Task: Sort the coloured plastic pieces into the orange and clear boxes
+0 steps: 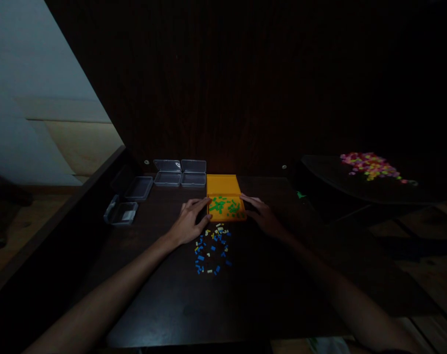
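Observation:
An orange-yellow plastic box [225, 219] lies with its lid raised on the dark table, several small green building bricks [219, 205] scattered inside it. My left hand [189, 219] holds the box's left side, fingers near the back corner and thumb near the front. On the opposite side, my right hand [262, 215] holds the right edge, with its fingertips at the hinge corner; part of this hand is in shadow. Just in front of the box, a loose spread of small blue, white and yellow building bricks [213, 249] lies on the table.
Two clear plastic cases [167, 178] [193, 179] stand open behind my left hand. More clear cases [138, 188] [123, 213] sit further left. At right, a dark surface [319, 169] bears a pile of pink, yellow and red pieces [372, 166]. A dark panel [223, 88] rises behind the table.

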Tool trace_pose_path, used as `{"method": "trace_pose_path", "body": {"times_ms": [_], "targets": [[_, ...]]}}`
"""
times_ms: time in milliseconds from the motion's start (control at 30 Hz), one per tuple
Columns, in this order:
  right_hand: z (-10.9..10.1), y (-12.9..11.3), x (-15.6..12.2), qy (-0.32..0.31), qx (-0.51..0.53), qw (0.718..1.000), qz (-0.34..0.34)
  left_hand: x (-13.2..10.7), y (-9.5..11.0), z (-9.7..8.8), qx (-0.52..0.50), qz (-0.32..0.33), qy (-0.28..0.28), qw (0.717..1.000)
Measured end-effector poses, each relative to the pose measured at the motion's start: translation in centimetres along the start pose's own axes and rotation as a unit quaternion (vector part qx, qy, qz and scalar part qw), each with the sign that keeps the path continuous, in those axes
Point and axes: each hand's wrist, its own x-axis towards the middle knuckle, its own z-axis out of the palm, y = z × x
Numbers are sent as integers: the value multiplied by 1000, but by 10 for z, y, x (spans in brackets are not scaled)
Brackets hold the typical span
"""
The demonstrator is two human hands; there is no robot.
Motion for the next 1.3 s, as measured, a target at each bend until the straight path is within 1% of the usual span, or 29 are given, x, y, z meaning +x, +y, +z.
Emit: {"method": "trace_pose_path", "body": {"times_ms": [233,400,600,833,1033,1300], "targets": [[0,-2,-6,-11,-9,999,-35,-1,2,-4,-9,-14,4,1000],[-1,-6,-10,-25,-12,999,-42,-3,1,-4,-27,-26,2,999],[-2,-7,-12,-25,1,999,-45,-5,-2,-2,-46,-17,31,998],[-3,-8,-11,-18,12,999,-43,-5,-5,-1,-86,-1,50,995],[-2,-8,-10,-26,-5,999,-43,-3,-6,-1,-77,-14,37,996],[2,-1,-6,-29,-26,998,-48,0,-11,1,-95,-24,26,995]]}}
